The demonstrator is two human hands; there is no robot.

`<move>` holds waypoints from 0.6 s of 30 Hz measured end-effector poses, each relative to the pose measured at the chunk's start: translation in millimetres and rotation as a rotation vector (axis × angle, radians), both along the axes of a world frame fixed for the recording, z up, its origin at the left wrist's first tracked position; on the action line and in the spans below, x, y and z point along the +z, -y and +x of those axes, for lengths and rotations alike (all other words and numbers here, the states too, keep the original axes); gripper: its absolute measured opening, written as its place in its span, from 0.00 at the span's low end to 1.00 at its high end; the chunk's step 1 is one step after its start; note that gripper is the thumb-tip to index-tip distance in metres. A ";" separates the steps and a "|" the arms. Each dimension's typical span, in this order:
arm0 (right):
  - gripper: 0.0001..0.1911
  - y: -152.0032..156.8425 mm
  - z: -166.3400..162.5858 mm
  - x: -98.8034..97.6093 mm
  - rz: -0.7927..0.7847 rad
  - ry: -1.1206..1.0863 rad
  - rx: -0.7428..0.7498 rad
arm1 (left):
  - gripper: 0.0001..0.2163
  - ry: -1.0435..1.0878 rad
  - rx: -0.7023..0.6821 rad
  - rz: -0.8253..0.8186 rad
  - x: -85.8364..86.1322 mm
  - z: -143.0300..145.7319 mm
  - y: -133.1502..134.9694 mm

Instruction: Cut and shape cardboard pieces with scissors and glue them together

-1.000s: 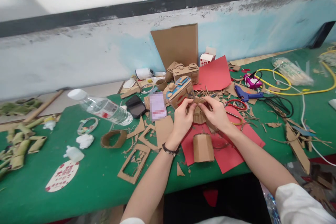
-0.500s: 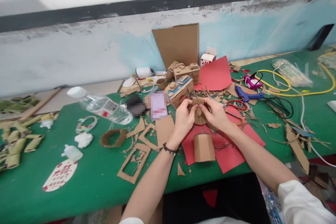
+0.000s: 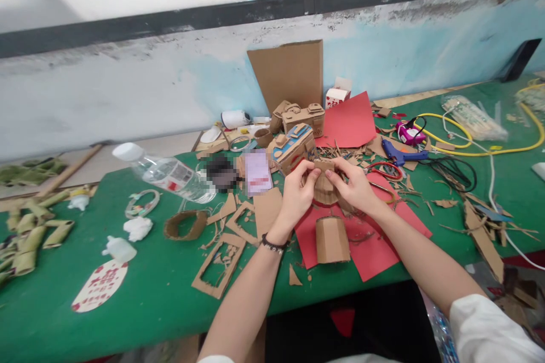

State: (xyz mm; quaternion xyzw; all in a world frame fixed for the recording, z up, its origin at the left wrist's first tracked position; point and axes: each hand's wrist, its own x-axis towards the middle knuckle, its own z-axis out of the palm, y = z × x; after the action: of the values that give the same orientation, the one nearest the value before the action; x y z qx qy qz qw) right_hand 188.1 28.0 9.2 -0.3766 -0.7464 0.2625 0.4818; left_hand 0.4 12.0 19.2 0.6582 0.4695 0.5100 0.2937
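Note:
Between my two hands is a small curved piece of cardboard (image 3: 325,190) with ridges on its face. My left hand (image 3: 298,188) pinches its left upper edge, and my right hand (image 3: 351,184) pinches the right upper edge with the thumb in front. Just below, a cardboard tube (image 3: 332,240) stands on red paper (image 3: 374,249). Behind my fingers sits a cardboard camera model (image 3: 293,146) with blue patches. Red-handled scissors (image 3: 385,170) lie right of my right hand, partly covered.
A clear water bottle (image 3: 170,176) lies at the left, near a cardboard ring (image 3: 185,225) and cut frames (image 3: 219,265). A blue glue gun (image 3: 402,153), black cable and yellow cord (image 3: 506,151) are at the right. A cardboard sheet (image 3: 289,74) leans on the wall.
The cardboard piece between my hands has tilted, so more of its ridged face shows. My fingers have shifted slightly along its upper edge. The tube stays where it was.

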 end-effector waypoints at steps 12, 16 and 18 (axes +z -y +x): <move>0.17 -12.0 4.0 -8.3 -0.050 -0.053 0.025 | 0.11 0.046 -0.028 -0.019 -4.1 -0.7 -4.3; 0.10 -6.6 2.0 -7.6 -0.007 -0.019 0.016 | 0.09 0.001 -0.018 0.006 -2.2 1.3 -0.8; 0.09 -2.8 -0.1 -7.3 0.009 -0.004 0.003 | 0.09 -0.018 0.001 0.022 -2.1 3.3 1.8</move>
State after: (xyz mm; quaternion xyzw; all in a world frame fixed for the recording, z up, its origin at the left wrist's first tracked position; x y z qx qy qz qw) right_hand 188.0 30.8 1.9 -0.3729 -0.7470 0.2607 0.4847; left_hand 3.7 10.2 17.1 0.6659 0.4667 0.5091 0.2820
